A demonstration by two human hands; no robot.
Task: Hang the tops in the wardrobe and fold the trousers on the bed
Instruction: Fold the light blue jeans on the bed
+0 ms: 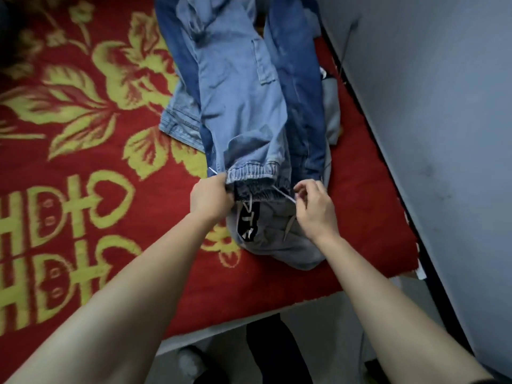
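The bed (83,162), spread with a red cover patterned in yellow, was seen to carry a stack of trousers near its right edge, beside the wall (429,106). The light denim trousers (238,92) were laid on top, over a darker denim pair (299,79) and a grey pair (277,239). Their long axis was run straight away from the person, with the legs far and the elastic waistband (252,173) at the near end, just ahead of both hands.

The left hand (212,198) was placed at the waistband's left corner, its fingers (221,187) clamped on the gathered cloth. The right hand (313,209) was held just beside the waistband's right end, its fingers (304,187) curled together. The tip of the white drawstring (282,194) appeared to be pinched between them.

Both hands were equally near the waistband. A fold was judged likely to be made along the long axis, or by carrying the waistband away toward the legs.
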